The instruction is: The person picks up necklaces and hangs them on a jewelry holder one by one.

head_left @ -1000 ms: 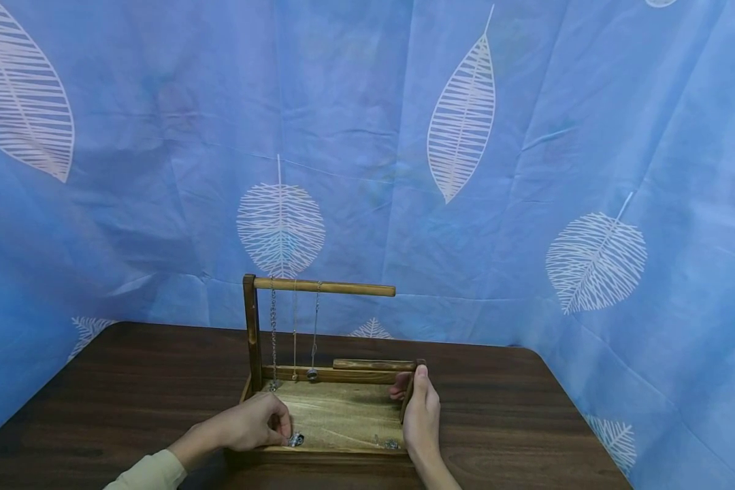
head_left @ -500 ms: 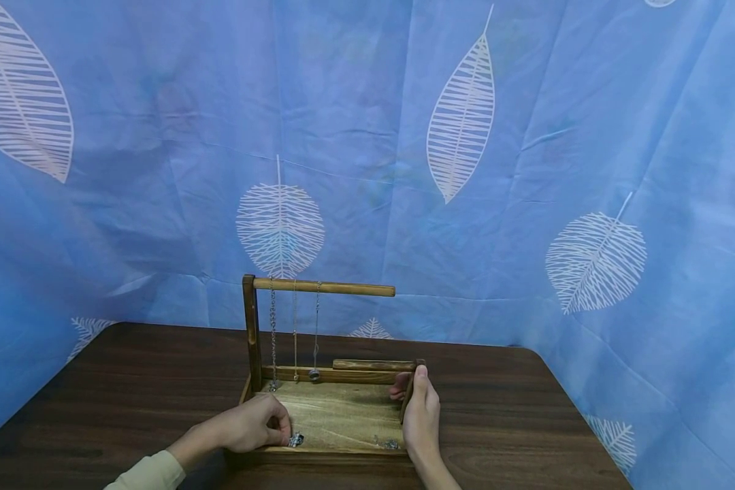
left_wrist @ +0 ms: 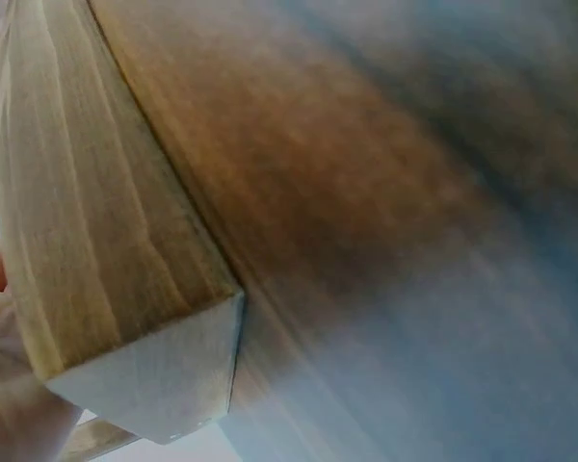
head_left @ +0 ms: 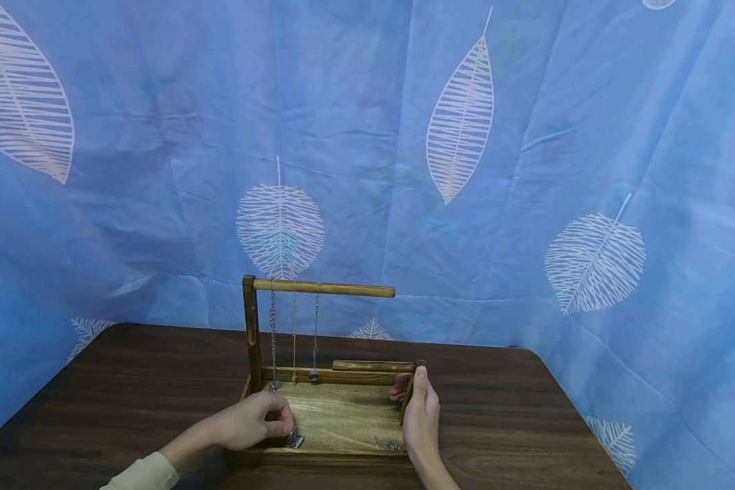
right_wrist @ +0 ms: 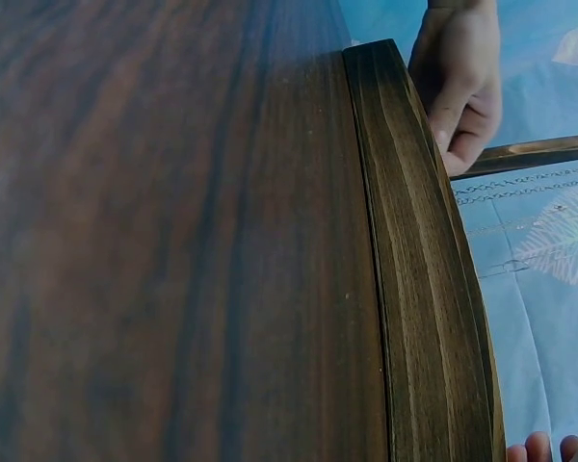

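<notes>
Cloth (head_left: 367, 122): one, blue, creased; hangs behind the surface (head_left: 514, 408) and shows along its left and right edges. White leaf prints on it: large leaf (head_left: 27, 88), upper left, partly out of view; slender leaf (head_left: 461, 122), right of centre, tilted; two rounded leaves (head_left: 280, 228), one left of centre, one at right; smaller feathery leaves (head_left: 371, 329), low down. Surface: dark brown, wood-grained; far corners are rounded.

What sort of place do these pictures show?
Probably an indoor tabletop filming setup: leaf-print fabric hangs like a backdrop behind a dark wooden table, where a wooden jewelry stand holds three necklaces.
</notes>
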Available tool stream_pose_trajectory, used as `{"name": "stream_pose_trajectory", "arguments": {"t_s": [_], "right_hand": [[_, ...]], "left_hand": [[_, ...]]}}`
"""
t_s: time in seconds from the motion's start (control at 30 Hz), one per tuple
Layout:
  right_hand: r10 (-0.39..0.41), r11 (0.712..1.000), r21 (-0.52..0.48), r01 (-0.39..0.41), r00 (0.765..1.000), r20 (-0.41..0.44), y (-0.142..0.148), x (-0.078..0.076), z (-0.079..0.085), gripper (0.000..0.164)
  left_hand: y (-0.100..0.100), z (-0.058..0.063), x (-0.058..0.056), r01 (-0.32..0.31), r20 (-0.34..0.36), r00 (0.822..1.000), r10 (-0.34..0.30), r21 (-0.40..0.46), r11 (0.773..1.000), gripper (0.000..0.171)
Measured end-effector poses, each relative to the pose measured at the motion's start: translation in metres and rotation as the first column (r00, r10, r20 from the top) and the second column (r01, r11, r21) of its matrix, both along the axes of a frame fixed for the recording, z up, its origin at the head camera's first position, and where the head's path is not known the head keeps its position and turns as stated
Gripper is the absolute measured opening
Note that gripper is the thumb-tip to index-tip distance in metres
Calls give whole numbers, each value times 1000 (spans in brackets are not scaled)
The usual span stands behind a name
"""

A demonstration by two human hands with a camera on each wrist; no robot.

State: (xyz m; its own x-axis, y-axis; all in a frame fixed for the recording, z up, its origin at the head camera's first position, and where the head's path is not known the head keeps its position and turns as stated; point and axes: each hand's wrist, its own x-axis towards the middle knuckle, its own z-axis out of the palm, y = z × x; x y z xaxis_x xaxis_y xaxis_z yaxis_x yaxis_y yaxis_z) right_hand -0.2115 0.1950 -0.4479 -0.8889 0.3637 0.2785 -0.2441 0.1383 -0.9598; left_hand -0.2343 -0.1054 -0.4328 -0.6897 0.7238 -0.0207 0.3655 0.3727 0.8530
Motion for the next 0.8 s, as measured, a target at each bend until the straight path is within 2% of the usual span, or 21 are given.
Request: {"name": "stream_pose_trajectory", "arguments": {"t_s": [0.13,0.33,0.6,0.8], "right_hand": [[-4,1000,5,4,1000,2,0,0,0,62],[-5,1000,11,5,1000,-1,0,0,-1,64],[-11,1000,8,11,1000,-5,0,0,-1,61],[-16,1000,15,16,1000,-6,0,0,0,61]], "left_hand": [[0,4,-1,-13,30,999,12,53,998,11],[-4,15,1,1,42,999,-8,163,987,13],[-5,34,6,-54,31,998,49,176,983,15],[-4,49,8,-78,93,994,60,208,975,17]]}}
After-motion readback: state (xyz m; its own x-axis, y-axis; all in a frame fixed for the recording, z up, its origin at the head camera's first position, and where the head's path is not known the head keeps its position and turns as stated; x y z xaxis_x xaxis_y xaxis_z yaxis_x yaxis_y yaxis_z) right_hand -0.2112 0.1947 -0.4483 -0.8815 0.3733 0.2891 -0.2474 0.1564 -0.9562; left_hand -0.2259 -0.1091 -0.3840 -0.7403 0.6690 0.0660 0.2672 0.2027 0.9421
